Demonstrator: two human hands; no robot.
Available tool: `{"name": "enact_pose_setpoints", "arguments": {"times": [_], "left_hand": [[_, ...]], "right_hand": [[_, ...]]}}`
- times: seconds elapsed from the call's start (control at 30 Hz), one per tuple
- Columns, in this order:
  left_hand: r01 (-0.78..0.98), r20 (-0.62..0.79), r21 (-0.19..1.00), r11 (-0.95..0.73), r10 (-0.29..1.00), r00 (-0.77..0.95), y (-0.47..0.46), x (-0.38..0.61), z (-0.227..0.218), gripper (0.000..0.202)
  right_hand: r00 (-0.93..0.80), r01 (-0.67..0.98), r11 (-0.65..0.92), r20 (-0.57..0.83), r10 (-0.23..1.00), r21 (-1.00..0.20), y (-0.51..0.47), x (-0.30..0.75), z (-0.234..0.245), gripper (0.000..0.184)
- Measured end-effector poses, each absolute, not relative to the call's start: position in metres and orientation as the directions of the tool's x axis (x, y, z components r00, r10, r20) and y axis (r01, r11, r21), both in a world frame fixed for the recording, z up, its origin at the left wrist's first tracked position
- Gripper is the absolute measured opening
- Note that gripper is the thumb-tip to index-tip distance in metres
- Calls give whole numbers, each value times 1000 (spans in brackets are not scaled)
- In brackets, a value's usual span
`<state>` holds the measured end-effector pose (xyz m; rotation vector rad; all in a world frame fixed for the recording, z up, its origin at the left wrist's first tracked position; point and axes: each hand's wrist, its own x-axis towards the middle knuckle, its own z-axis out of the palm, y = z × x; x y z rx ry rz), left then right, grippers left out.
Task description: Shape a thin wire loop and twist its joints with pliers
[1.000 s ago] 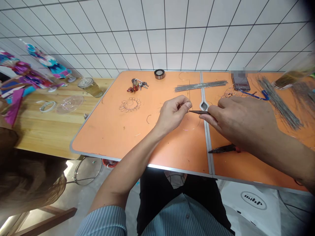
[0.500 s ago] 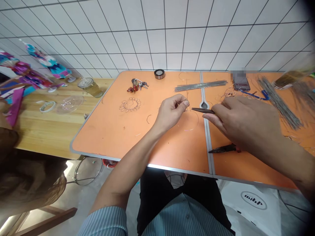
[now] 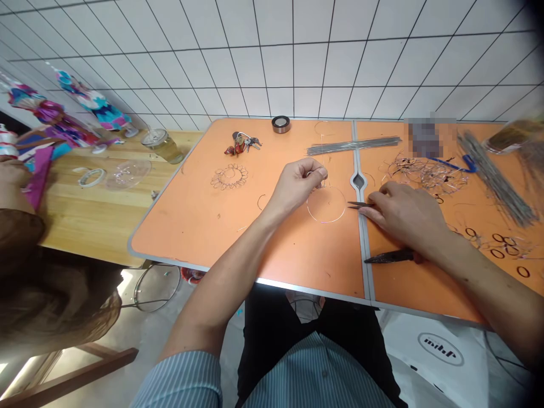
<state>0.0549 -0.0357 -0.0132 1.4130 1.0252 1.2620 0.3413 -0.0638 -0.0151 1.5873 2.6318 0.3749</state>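
Observation:
My left hand (image 3: pixel 297 180) is closed in a pinch on a thin wire (image 3: pixel 326 221), which hangs below the fingers in a large round loop. Smaller bends of wire show at the fingertips, too fine to make out fully. To the right, over the table's metal seam, my right hand (image 3: pixel 403 215) grips slim-nosed pliers (image 3: pixel 359 204). Their pointed jaws are slightly apart, clear of the loop, and the handles are hidden in my palm. Just below that hand lies a second, black-jawed pair of pliers (image 3: pixel 389 256).
A flower-shaped wire ring (image 3: pixel 229 177), keys (image 3: pixel 246 143) and a tape roll (image 3: pixel 281 124) lie on the orange table (image 3: pixel 204 226). Straight wires (image 3: pixel 374 144) cross the seam. Tangled wire (image 3: pixel 429 173) and black rings (image 3: pixel 497 254) are at right. Another person sits at left.
My right hand and its pliers have moved down, away from the left fingertips. The jaws now show a gap. The view has shifted slightly, and the wire loop shows more clearly.

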Motion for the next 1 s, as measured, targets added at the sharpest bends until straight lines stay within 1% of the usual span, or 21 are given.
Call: {"name": "enact_pose_setpoints", "arguments": {"times": [0.07, 0.13, 0.17, 0.2, 0.27, 0.37, 0.43, 0.5, 0.57, 0.7, 0.77, 0.83, 0.9, 0.93, 0.97, 1.0], "left_hand": [[-1, 196, 981, -196, 977, 90, -36, 55, -12, 22], [-6, 188, 982, -188, 981, 37, -34, 53, -10, 23], [-17, 181, 983, -180, 984, 5, -33, 51, -9, 24], [-32, 177, 984, -178, 984, -29, -32, 50, -8, 25], [-62, 177, 981, -182, 981, -85, -28, 47, -7, 29], [-79, 186, 977, -198, 973, -134, -24, 44, -8, 31], [-79, 202, 973, -217, 966, -159, -23, 44, -9, 30], [-81, 219, 968, -236, 959, -181, -23, 44, -10, 30], [-83, 227, 965, -247, 954, -197, -24, 46, -11, 30], [-74, 228, 966, -248, 952, -205, -26, 49, -11, 29], [-72, 228, 967, -246, 952, -204, -26, 49, -12, 28], [-73, 231, 966, -250, 953, -197, -26, 50, -13, 27], [-72, 232, 966, -247, 958, -167, -27, 50, -14, 27], [-68, 229, 969, -239, 964, -135, -28, 51, -14, 27], [-58, 220, 972, -226, 971, -93, -29, 52, -13, 26], [-46, 207, 977, -209, 977, -41, -31, 53, -13, 25]], "right_hand": [[-444, 896, 433, 164, 881, 101, -65, 330, -8, 45], [-345, 918, 384, 279, 896, -98, -65, 316, -3, 34], [-331, 900, 383, 247, 911, -208, -65, 309, -1, 28], [-353, 864, 396, 188, 917, -310, -64, 302, 0, 23], [-378, 791, 394, 132, 916, -467, -62, 289, 3, 20], [-307, 645, 246, 50, 950, -724, -62, 277, 7, 15], [-281, 533, 112, -51, 958, -839, -62, 273, 9, 12], [-280, 448, 13, -126, 952, -894, -62, 271, 10, 16], [-285, 381, -35, -153, 946, -924, -62, 269, 9, 18], [-298, 262, -58, -138, 945, -963, -62, 264, 2, 21], [-304, 249, -61, -137, 943, -967, -61, 263, 0, 23], [-296, 276, -46, -130, 946, -960, -59, 265, 0, 23], [-248, 333, 32, -55, 967, -942, -56, 269, 2, 24], [-214, 375, 106, 25, 977, -921, -55, 272, 4, 24], [-183, 429, 207, 140, 973, -879, -53, 276, 6, 24], [-175, 494, 324, 273, 946, -807, -51, 279, 8, 24]]}}
